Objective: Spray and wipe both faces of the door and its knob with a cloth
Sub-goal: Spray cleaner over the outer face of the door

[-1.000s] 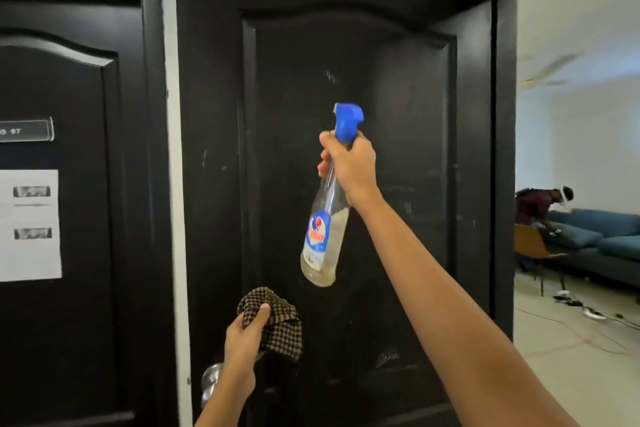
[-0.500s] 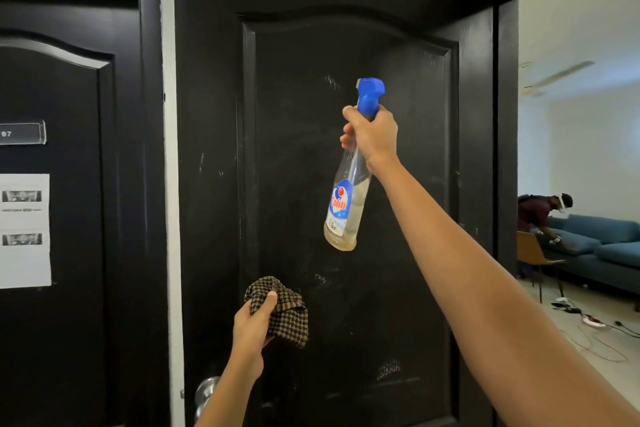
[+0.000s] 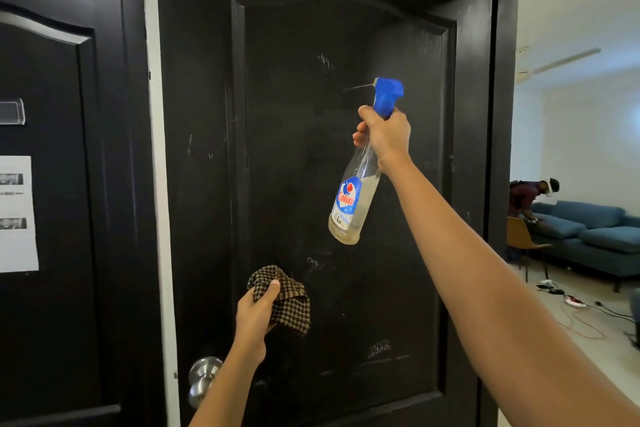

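Black panelled door (image 3: 294, 149); R grip (image 3: 386, 139) tight round clear spray bottle (image 3: 353, 208), L grip (image 3: 254, 315) round crumpled checked cloth (image 3: 292, 305).

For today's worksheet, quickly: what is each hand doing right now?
Left hand: closed, gripping the checked cloth.
Right hand: closed, gripping the spray bottle by its neck.

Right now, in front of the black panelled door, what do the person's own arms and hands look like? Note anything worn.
Both arms are bare as far as the frame shows. The left hand and the right hand show no sleeve, glove, watch, bracelet or ring, and no markings are visible.
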